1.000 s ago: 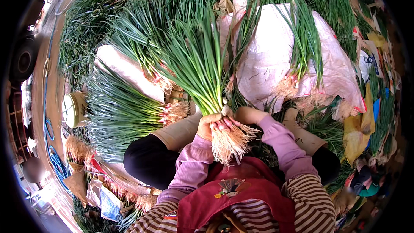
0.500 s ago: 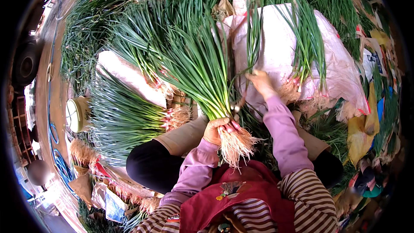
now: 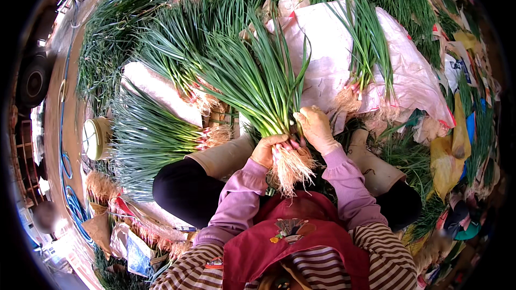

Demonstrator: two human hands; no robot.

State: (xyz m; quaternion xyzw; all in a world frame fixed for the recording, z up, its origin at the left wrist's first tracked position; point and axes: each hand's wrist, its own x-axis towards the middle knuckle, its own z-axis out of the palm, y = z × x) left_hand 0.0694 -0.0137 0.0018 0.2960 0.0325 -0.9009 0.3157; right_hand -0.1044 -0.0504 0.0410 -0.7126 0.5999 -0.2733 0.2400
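Note:
A thick bunch of green onions point(image 3: 262, 96) stands out from my lap, its long leaves fanning away from me. My left hand point(image 3: 264, 151) is wrapped round it just above the reddish bulbs, and pale roots point(image 3: 292, 167) hang toward my apron. At the bunch's right side, my right hand point(image 3: 316, 128) is closed with its fingertips on the outer stems; the palm side is hidden. Just left of my knee lies another large bunch point(image 3: 156, 134), with a smaller bunch point(image 3: 185, 75) beyond it.
A white plastic sack point(image 3: 322, 37) lies ahead, with a few loose green onions point(image 3: 365, 53) on its right part. Leaf heaps point(image 3: 129, 27) spread across the far side. A lidded pale tub point(image 3: 97, 138) stands left, near a blue hose point(image 3: 78, 209). Yellow bags point(image 3: 446, 166) lie right.
My right hand has come back from over the sack to the bunch, bringing a few green onions against its right side. The left hand keeps its hold.

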